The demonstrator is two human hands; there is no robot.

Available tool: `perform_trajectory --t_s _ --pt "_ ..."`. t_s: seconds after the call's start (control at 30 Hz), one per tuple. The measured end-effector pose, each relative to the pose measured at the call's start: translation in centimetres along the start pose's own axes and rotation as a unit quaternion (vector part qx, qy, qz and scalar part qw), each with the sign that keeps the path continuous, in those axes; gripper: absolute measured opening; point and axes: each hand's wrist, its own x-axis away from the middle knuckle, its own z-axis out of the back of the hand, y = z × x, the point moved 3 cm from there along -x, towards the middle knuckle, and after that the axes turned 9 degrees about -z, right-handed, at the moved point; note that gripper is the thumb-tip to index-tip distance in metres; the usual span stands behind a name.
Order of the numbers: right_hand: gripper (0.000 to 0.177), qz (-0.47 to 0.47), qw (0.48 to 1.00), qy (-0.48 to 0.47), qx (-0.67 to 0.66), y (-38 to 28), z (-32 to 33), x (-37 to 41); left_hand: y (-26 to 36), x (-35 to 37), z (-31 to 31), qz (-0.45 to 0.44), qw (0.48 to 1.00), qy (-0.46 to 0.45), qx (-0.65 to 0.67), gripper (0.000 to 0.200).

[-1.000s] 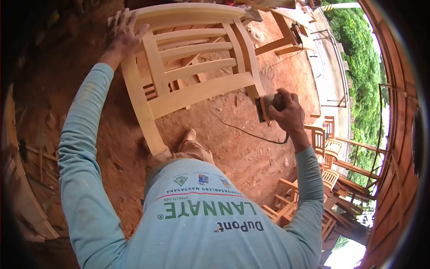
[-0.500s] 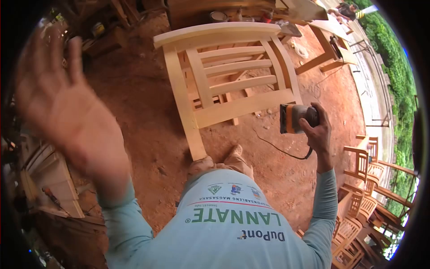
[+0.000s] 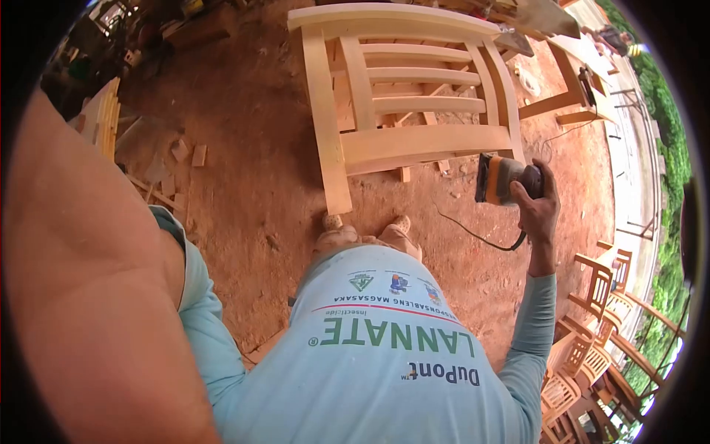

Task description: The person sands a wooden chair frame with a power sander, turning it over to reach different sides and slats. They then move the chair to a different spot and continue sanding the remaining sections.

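My right hand [image 3: 541, 209] is wrapped round the rear of an orange and black electric sander [image 3: 504, 180], held off to the right with its flat pad facing left. A dark cord [image 3: 488, 243] trails from the tool. In this view the sander overlaps the lower right corner of an unpainted wooden chair [image 3: 425, 145], which has curved rails and several slats. My left hand [image 3: 96, 288] is raised very close to the camera and fills the left side; its fingers are out of sight.
Several finished wooden chairs [image 3: 592, 362] stand at the lower right. A wooden workbench [image 3: 566, 85] is at the upper right, with a person [image 3: 612, 38] beyond it. Wood offcuts [image 3: 177, 159] lie on the brown dirt floor [image 3: 237, 140] at left.
My left hand has come much closer to the camera, its spread fingers leaving view. The view has shifted, so the chair appears higher and further right. My right hand keeps the sander.
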Motion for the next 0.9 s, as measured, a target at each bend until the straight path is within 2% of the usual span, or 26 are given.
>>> perform_trajectory --t_s 0.13,0.23,0.67,0.83,0.9 --pt "0.057 -0.046 0.999 -0.005 0.006 -0.5 0.3 0.5 0.0 0.0 0.0 -0.003 1.0 -0.004 0.004 0.068" --pt "0.057 -0.022 1.0 -0.008 -0.011 -0.1 0.5 0.5 0.3 0.0 0.0 -0.001 1.0 -0.007 0.014 0.065" --pt "0.058 -0.037 0.999 0.004 -0.004 0.0 0.8 0.6 -1.0 0.1 -0.1 0.006 1.0 -0.008 0.015 0.054" --pt "0.059 -0.033 0.999 0.011 -0.003 -0.3 1.0 0.2 -2.0 0.2 0.1 0.035 0.999 -0.007 0.004 0.051" --pt "0.059 -0.024 0.999 0.027 0.002 -0.1 0.9 -0.3 -3.0 0.9 0.5 0.072 0.997 -0.002 -0.019 0.049"
